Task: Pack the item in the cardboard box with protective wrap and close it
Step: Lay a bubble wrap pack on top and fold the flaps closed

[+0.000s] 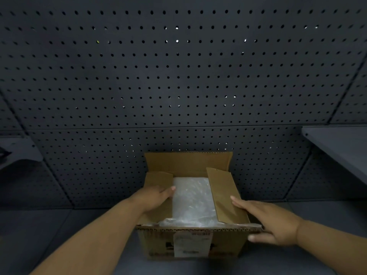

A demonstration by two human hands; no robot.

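A brown cardboard box [190,243] with a white label on its near side stands on the grey table at the bottom centre. Clear bubble wrap [193,199] fills its inside and hides whatever lies under it. My left hand [156,197] lies flat on the left side flap [158,179] and presses it down over the wrap. My right hand [270,223] rests with straight fingers against the right side flap [222,193], which stands half raised. The back flap [188,161] is upright.
A dark pegboard wall [178,76] rises straight behind the box. A grey shelf [337,143] juts out at the right, and a smaller bracket shelf [19,149] at the left. The grey table [59,225] spreads on both sides of the box.
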